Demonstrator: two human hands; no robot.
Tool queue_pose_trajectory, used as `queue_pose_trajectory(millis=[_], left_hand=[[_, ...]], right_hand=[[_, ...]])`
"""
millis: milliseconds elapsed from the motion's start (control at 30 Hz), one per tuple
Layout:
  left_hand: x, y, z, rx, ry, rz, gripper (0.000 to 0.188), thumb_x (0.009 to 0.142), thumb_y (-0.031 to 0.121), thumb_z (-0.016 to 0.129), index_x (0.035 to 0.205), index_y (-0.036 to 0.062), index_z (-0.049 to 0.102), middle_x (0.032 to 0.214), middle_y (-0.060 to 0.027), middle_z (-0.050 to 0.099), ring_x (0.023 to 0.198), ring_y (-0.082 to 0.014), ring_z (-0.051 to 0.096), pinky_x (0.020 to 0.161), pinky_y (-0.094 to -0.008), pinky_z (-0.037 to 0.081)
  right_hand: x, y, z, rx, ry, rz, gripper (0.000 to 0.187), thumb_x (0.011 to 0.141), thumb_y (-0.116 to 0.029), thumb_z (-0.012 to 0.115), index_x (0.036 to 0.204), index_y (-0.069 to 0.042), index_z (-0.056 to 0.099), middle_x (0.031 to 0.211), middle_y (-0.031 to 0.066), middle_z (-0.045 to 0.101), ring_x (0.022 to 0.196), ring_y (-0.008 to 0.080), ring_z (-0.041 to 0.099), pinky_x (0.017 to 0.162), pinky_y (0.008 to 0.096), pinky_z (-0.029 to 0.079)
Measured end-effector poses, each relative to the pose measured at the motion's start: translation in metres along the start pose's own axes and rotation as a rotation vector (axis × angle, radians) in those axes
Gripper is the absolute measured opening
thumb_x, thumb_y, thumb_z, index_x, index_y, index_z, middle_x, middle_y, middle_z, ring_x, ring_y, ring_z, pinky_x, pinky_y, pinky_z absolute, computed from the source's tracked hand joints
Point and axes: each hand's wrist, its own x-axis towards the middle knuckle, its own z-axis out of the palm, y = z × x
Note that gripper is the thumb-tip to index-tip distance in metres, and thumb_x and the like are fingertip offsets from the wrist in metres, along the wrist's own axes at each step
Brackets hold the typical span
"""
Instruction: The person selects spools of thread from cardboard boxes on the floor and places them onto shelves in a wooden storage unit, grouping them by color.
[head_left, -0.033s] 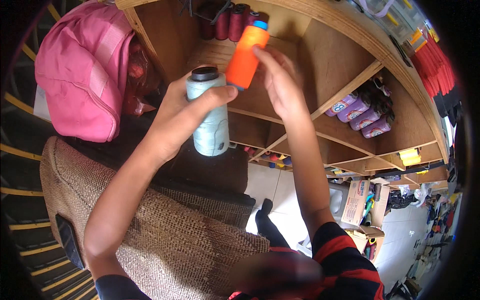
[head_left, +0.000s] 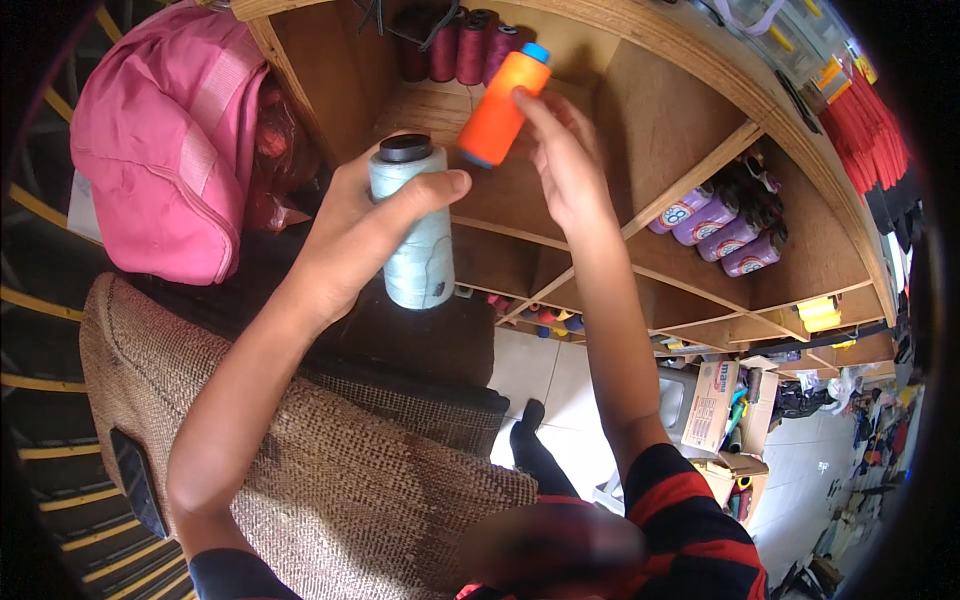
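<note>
A pale blue thread spool with a black top stands upright in my left hand, thumb across its front and the other fingers mostly hidden behind. My right hand grips an orange thread spool with blue ends, thumb on its near side. That spool tilts to the right, a little above and apart from the blue one. Both are in front of an open wooden compartment, where several dark red thread spools stand at the back.
To the right, another compartment holds several purple spools; yellow spools sit beyond. A pink bag lies at upper left. Brown woven fabric covers the seat below my arms, with a phone at its left. An open cardboard box stands lower right.
The orange spool has moved slightly up and to the right in my right hand, widening its gap from the blue spool. My left hand has barely shifted.
</note>
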Motion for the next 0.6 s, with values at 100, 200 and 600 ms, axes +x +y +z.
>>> queue_pose_trajectory(millis=[100,200,600], left_hand=[[0.000,0.000,0.001,0.035,0.035,0.005,0.036,0.077,0.032,0.071,0.095,0.0040,0.059,0.084,-0.0013,0.057,0.080,-0.0100,0.052,0.074,-0.0269,0.043],[-0.002,0.000,0.003,0.055,0.029,0.024,0.036,0.077,0.033,0.071,0.095,0.0043,0.059,0.084,-0.0016,0.057,0.080,-0.0105,0.052,0.074,-0.0269,0.043],[-0.004,0.001,0.002,0.040,-0.013,0.048,0.035,0.076,0.032,0.073,0.091,0.0035,0.059,0.085,-0.0027,0.060,0.081,-0.0111,0.056,0.076,-0.0270,0.045]], right_hand=[[0.030,0.004,0.001,-0.265,0.326,-0.146,0.019,0.084,-0.013,0.066,0.098,-0.001,0.061,0.087,0.0045,0.062,0.081,0.0123,0.057,0.074,0.0299,0.045],[0.087,0.033,-0.009,-0.387,0.507,-0.369,0.019,0.082,-0.006,0.065,0.098,0.002,0.059,0.087,0.0112,0.065,0.079,0.0204,0.062,0.073,0.0354,0.048],[0.208,0.079,-0.034,-0.688,0.602,-0.188,0.026,0.079,-0.008,0.068,0.104,-0.002,0.063,0.087,0.0082,0.066,0.081,0.0166,0.062,0.073,0.0338,0.049]])
